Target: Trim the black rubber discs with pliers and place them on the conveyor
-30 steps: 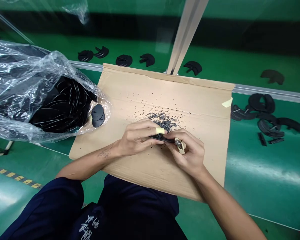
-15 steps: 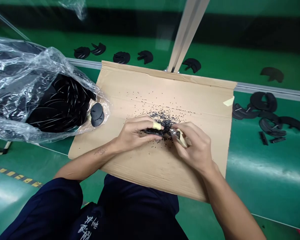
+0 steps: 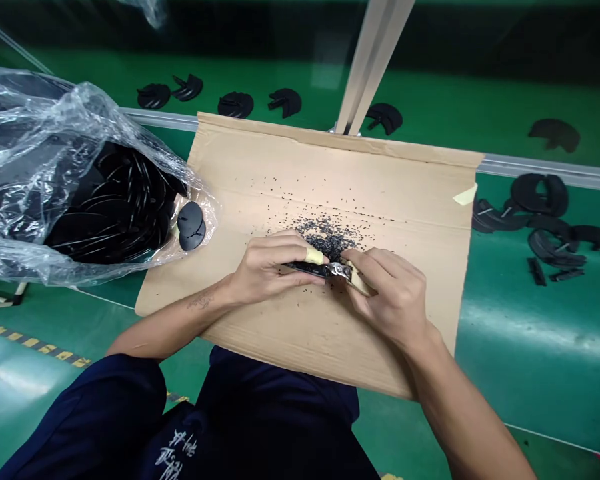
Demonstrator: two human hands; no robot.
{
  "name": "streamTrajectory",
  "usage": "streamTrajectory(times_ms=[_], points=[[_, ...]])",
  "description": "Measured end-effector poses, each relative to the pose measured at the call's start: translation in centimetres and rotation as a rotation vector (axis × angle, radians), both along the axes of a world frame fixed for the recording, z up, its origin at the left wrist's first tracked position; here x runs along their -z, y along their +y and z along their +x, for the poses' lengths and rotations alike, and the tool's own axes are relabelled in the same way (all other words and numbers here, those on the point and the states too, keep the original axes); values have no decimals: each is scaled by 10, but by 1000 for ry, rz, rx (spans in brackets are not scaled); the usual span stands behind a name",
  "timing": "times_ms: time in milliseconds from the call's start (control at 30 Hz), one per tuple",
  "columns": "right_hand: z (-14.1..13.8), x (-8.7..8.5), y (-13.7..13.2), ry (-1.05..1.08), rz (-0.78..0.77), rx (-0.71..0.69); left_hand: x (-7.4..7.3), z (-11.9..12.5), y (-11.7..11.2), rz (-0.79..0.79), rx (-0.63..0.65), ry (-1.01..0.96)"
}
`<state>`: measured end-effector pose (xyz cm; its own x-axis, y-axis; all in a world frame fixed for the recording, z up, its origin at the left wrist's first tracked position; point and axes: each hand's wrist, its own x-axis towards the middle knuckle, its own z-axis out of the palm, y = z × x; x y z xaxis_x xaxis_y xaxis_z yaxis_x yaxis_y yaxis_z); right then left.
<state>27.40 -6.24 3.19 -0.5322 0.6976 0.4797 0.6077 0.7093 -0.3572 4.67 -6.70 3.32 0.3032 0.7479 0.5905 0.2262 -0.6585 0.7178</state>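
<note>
Pinched between the thumb and fingers of my left hand [image 3: 273, 263] is a flat black plastic part [image 3: 307, 268]. Yellow tape wraps one finger of that hand. My right hand [image 3: 393, 287] is closed around small cutting pliers [image 3: 341, 269] with pale handles, partly hidden by the fingers. The metal jaws touch or nearly touch the right end of the black part. Beneath and beyond both hands, many tiny black plastic bits [image 3: 325, 233] lie scattered on a cardboard sheet [image 3: 260, 327], heaped most thickly near the jaws.
A clear plastic bag [image 3: 30, 147] full of black discs [image 3: 125, 207] lies on the left, two discs [image 3: 191, 225] at its mouth. Curved black pieces [image 3: 540, 193] sit on the green surface at right. A metal post [image 3: 375, 67] rises behind the cardboard.
The pliers' jaws have moved left from just beside the black part up to its right end. My left hand keeps its grip in nearly the same place. The view has shifted slightly.
</note>
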Motion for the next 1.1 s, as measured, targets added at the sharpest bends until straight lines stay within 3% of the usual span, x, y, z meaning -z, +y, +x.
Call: streamTrajectory(times_ms=[200, 367, 600, 733, 867, 933, 1000, 1100], points=[[0, -2, -4, -49, 110, 34, 3, 2, -2, -10, 1, -26], [-1, 1, -3, 59, -20, 0, 2, 3, -2, -37, -31, -27], [0, 7, 1, -92, 9, 121, 3, 1, 1, 67, -51, 159], [-1, 8, 3, 22, -144, 117, 2, -1, 3, 144, -173, 193], [-8, 7, 1, 318, -478, 46, 2, 1, -1, -45, -206, -17], [-12, 5, -1, 408, -538, 20, 3, 3, -4, -137, -178, -117], [-12, 3, -2, 405, -432, 20, 5, 3, -4, -133, -133, -116], [-7, 1, -2, 242, -91, 33, 7, 0, -2, 46, -112, 90]])
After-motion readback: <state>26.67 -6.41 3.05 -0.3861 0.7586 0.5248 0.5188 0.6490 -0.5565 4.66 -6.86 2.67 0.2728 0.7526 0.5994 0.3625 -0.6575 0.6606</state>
